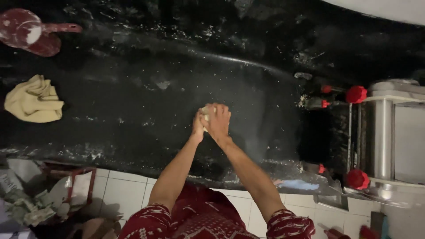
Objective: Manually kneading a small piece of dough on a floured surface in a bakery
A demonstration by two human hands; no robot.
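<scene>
A small pale lump of dough [206, 110] is pressed between both my hands over the middle of a dark, flour-dusted worktop [133, 97]. My left hand [198, 126] cups it from the left side. Over the top and right of it my right hand [219, 121] wraps, fingers closed. Most of the dough is hidden by the hands.
A larger yellowish dough piece [34, 99] lies at the left. A red scoop [31, 32] rests at the far left corner. A metal roller machine [387, 141] with red knobs [356, 94] stands at the right. White floor tiles [128, 194] and clutter [31, 203] lie below the counter edge.
</scene>
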